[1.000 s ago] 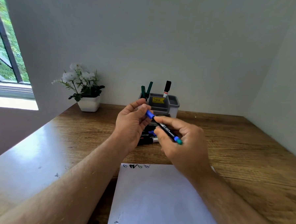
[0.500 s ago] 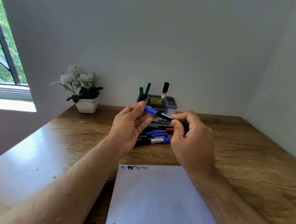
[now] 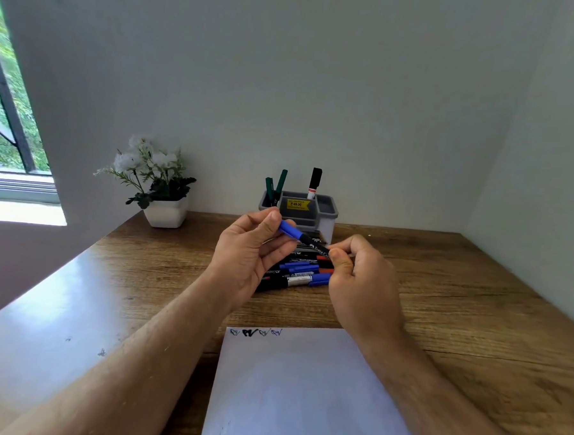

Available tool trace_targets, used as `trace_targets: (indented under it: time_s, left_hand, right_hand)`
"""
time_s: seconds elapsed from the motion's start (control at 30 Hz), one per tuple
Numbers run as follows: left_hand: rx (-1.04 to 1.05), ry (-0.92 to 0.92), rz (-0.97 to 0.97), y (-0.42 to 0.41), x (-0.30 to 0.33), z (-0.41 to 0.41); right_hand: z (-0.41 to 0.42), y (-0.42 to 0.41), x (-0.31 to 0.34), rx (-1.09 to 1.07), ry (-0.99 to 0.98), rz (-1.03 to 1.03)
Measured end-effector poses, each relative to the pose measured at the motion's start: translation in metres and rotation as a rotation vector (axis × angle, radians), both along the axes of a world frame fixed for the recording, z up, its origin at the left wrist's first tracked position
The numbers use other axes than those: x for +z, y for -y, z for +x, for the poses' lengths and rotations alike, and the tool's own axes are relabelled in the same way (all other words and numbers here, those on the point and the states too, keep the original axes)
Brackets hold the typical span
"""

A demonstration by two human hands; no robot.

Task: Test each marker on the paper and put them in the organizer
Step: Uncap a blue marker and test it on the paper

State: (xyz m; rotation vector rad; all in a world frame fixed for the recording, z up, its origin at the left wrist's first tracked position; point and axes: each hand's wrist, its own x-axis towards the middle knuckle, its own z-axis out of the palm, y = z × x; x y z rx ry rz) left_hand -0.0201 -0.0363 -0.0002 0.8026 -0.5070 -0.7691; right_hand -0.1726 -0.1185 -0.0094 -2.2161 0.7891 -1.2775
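A black marker with a blue cap (image 3: 302,238) is held in the air between both hands, above a pile of loose markers (image 3: 304,271). My left hand (image 3: 252,253) pinches its blue cap end. My right hand (image 3: 358,281) grips the black barrel end, which its fingers hide. Behind them, by the wall, stands the grey organizer (image 3: 327,210) with two green markers (image 3: 275,186) and a black-capped marker (image 3: 314,182) upright in it. The white paper (image 3: 303,391) lies near me, with several small scribbles (image 3: 256,332) along its top edge.
A white pot of white flowers (image 3: 162,191) stands at the back left of the wooden desk (image 3: 458,292). Walls close the desk at the back and on the right. A window (image 3: 7,129) is at far left.
Both hands have risen a little with the marker. The marker has turned from steeply slanted to nearly level, and my right hand has slid to its far end, hiding the teal tip.
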Motion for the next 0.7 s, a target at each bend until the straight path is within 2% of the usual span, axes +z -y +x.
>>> trace_targets:
  time_s: [0.2,0.4,0.53,0.7]
  left_hand:
    - [0.086,0.192,-0.003,0.0,0.007,0.001]
    - [0.278,0.454,-0.017,0.01,0.036,-0.001]
    - [0.434,0.678,0.005,0.039,0.065,0.003]
    - [0.542,0.75,0.007,0.081,0.095,0.017]
  right_hand:
    - [0.004,-0.003,-0.003,0.069,-0.142,-0.018]
    - [0.006,-0.001,-0.004,-0.093,-0.272,0.022]
    - [0.005,-0.004,-0.004,-0.047,-0.302,0.1]
    - [0.008,-0.004,-0.005,-0.029,-0.377,0.148]
